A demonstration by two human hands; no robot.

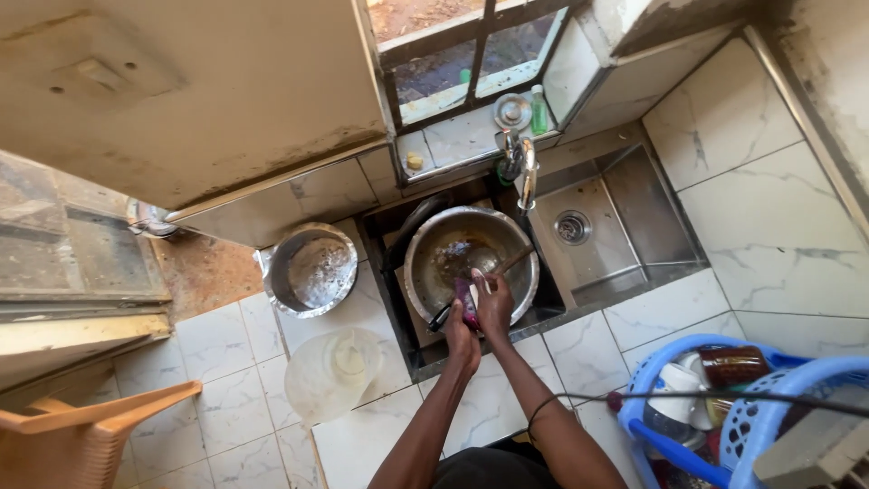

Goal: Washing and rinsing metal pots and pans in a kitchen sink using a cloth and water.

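My left hand (460, 335) and my right hand (494, 306) meet over the near rim of a large steel bowl (425, 249) that sits in the left basin of a double sink. Between them they hold a small purple and white item (468, 299), which looks like a cloth or sponge. A dark utensil handle (440, 317) sticks out under my left hand. The bowl holds murky water, and a thin stick-like handle (514, 261) rests inside it on the right.
A second steel bowl (312, 269) and a clear plastic lid or container (337, 371) sit on the tiled counter at left. The tap (526, 172) stands behind the sink, the right basin (579, 231) beside it. A blue basket (724, 407) of dishes is at right, an orange chair (86, 435) at left.
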